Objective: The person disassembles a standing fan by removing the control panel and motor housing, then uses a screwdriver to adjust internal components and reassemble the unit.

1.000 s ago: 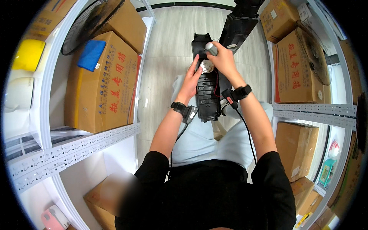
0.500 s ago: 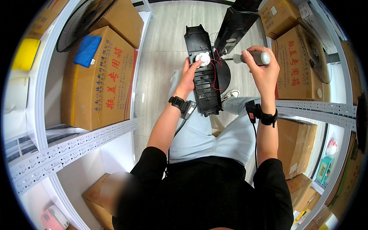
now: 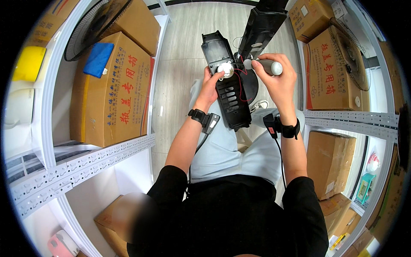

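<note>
My left hand point(image 3: 207, 92) grips the left edge of a long black plastic housing point(image 3: 236, 115), its thumb against a white round part point(image 3: 225, 68) set in it. In my right hand point(image 3: 282, 83) is a screwdriver point(image 3: 269, 67) with a thick grey handle, its shaft pointing left toward the white part. Where its tip rests cannot be made out. Thin red wires point(image 3: 240, 88) run from the white part along the housing's right side. Behind lies a black round base point(image 3: 251, 87), and beyond it a second black housing point(image 3: 262, 33) stands tilted.
Shelves flank me on both sides. On the left are a large cardboard box point(image 3: 107, 103), a blue cloth point(image 3: 99, 59) and a fan grille point(image 3: 87, 30). The right side holds more boxes point(image 3: 319, 96) and another grille point(image 3: 353, 60). Pale floor point(image 3: 182, 47) lies ahead.
My right hand has moved left with the screwdriver, bringing it closer to the white part. The housing has tilted, its far end swinging slightly left and its near end right.
</note>
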A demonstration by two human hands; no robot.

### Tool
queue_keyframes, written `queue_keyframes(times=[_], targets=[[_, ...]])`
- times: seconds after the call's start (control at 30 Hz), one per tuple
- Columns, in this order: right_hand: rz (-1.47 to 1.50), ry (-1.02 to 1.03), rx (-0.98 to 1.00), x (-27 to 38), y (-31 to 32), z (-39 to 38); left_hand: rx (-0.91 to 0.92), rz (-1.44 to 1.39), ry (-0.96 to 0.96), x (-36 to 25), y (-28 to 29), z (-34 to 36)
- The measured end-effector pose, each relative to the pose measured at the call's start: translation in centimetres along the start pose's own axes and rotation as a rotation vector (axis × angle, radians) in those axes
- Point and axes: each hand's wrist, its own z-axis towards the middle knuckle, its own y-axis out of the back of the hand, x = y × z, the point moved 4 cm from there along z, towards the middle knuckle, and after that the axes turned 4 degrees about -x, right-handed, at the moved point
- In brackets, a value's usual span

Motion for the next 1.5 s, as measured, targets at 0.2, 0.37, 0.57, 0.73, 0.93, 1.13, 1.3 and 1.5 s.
queue_keyframes(times=[0.2,0.37,0.57,0.73,0.93,1.13,1.3,1.5], targets=[[-0.009,-0.001,-0.004,-0.2,-0.2,0.1,0.041,-0.009,0.016,-0.2,-0.5,-0.1],[-0.019,0.027,0.046,0.2,-0.3,0.2,0.039,-0.016,0.009,-0.2,-0.5,-0.2],[0.029,0.134,0.271,1.0,-0.6,0.6,0.045,0.008,0.015,0.0,-0.4,0.0],[-0.011,0.098,0.244,0.6,-0.6,0.8,0.071,0.049,-0.008,0.0,-0.5,0.0],[-0.324,0.018,0.065,1.4,0.1,1.1,0.060,0.053,-0.029,0.3,-0.2,0.2],[-0.314,0.378,0.260,2.8,-0.8,2.5,0.069,0.205,-0.007,0.7,-0.4,0.0],[-0.567,0.342,0.435,4.7,-1.0,3.5,0.042,0.153,0.019,0.4,-0.2,0.2],[-0.400,0.591,0.446,4.3,-1.5,3.7,0.063,0.135,-0.006,0.3,-0.7,-0.2]])
